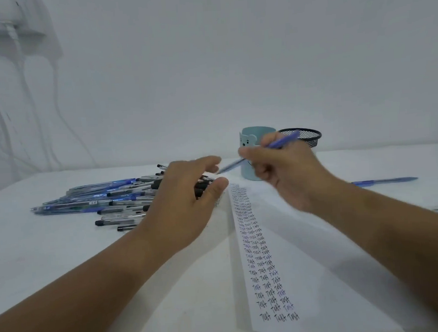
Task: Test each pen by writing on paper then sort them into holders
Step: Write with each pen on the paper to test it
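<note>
Paper strip (259, 253) nearest; right grip (287, 172) pinches blue pen (275, 145), tip above strip; left grip (186, 193) released over pen pile (107, 198)

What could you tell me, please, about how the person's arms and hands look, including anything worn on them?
Both forearms are bare right up to the picture's edge, with no sleeves in view. The left hand and the right hand wear no gloves, and no watch, bracelet or ring shows on either wrist or on the fingers. No markings are visible. The far parts of both hands are somewhat blurred, so fine detail there cannot be told.
</note>
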Motion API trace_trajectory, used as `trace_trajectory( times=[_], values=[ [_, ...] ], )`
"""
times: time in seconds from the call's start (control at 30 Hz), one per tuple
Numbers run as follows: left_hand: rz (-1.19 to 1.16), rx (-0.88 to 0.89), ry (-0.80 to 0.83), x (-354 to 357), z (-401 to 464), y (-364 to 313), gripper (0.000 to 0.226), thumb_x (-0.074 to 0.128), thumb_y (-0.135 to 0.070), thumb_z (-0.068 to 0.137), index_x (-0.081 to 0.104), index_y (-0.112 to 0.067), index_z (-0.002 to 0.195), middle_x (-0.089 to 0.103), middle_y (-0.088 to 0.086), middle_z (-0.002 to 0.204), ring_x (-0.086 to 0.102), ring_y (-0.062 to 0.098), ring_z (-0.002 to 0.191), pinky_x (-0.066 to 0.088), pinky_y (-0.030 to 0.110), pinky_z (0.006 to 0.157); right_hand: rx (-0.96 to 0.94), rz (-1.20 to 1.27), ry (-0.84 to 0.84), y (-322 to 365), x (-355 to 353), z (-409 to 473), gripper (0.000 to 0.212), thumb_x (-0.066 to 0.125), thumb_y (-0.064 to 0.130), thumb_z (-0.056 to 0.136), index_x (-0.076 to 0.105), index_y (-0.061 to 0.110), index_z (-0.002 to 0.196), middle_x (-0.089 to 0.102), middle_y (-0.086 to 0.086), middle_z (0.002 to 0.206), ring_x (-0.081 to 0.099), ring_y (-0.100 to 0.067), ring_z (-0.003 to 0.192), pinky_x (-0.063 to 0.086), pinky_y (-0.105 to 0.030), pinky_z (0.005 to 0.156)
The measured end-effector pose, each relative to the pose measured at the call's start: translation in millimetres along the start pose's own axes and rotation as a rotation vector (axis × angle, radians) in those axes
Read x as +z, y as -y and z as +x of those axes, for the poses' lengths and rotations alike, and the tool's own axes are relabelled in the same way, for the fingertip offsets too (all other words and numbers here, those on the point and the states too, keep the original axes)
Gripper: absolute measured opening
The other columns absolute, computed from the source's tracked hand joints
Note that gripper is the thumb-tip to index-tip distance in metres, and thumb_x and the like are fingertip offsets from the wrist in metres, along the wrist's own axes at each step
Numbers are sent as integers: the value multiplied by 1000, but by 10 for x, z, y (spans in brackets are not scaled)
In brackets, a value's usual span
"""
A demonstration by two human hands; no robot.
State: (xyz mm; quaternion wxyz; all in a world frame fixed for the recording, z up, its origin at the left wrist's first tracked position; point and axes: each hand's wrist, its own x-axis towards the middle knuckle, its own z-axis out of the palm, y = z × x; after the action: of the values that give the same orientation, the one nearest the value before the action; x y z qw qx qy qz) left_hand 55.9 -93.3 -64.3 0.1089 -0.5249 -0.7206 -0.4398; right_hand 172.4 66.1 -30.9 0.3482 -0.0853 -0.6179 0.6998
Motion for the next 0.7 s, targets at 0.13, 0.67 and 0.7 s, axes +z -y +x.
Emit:
trace_trajectory(
  times=[0.13, 0.67, 0.7],
  values=[
    [321, 108, 280, -11, -34, 87, 61, 32, -77, 85, 57, -45, 130, 53, -33, 127, 32, -3, 137, 12, 41, 117, 51, -19, -188, 129, -301, 233, 33, 61, -3, 90, 43, 16, 70, 41, 0, 49, 39, -15, 43, 30, -23, 44],
    [453, 117, 529, 47, 65, 124, 68, 23, -86, 70, 51, -50, 120, 46, -41, 125, 12, -22, 137, -9, 46, 119, 203, -533, 110, -395, -369, 527, 5, 70, 0, 84, 66, 0, 81, 65, -13, 66, 50, -20, 54, 41, -25, 52],
    [450, 109, 528, 52, 68, 134, 69, 23, -87, 68, 51, -50, 120, 46, -41, 126, 10, -23, 136, -9, 46, 119, 181, -540, 103, -434, -377, 529, 5, 69, 0, 84, 67, -4, 83, 66, -13, 65, 50, -19, 53, 43, -25, 51]
  ],
)
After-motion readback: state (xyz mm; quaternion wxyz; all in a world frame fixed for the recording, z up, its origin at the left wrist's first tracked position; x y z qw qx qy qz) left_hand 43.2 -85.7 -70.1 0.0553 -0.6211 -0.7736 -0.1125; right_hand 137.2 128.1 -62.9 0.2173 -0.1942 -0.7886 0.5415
